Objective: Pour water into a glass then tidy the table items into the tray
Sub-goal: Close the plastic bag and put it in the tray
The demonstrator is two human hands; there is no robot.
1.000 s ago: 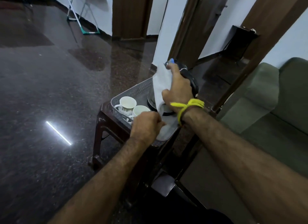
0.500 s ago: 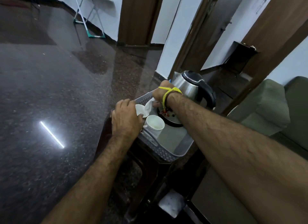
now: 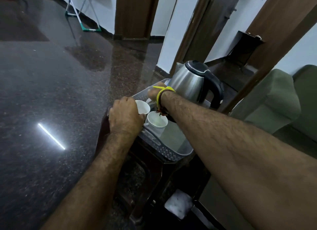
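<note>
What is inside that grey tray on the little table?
The grey tray holds two white cups and a steel kettle. The left hand covers part of one cup; the right hand reaches behind it, hiding whatever it touches.

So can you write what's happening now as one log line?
left hand: on white cup | right hand: far end, grey plastic tray | steel kettle: upright

A small dark brown surface [image 3: 120,163] stood on a polished dark speckled floor [image 3: 51,92]. Directly on the surface sat a grey perforated tray [image 3: 164,151], covering most of its top. Its near corner reached the surface's edge. A white object [image 3: 178,204], not identifiable, lay lower down beside the surface's legs. A green sofa [image 3: 274,109] stood on the floor just beside it.
</note>
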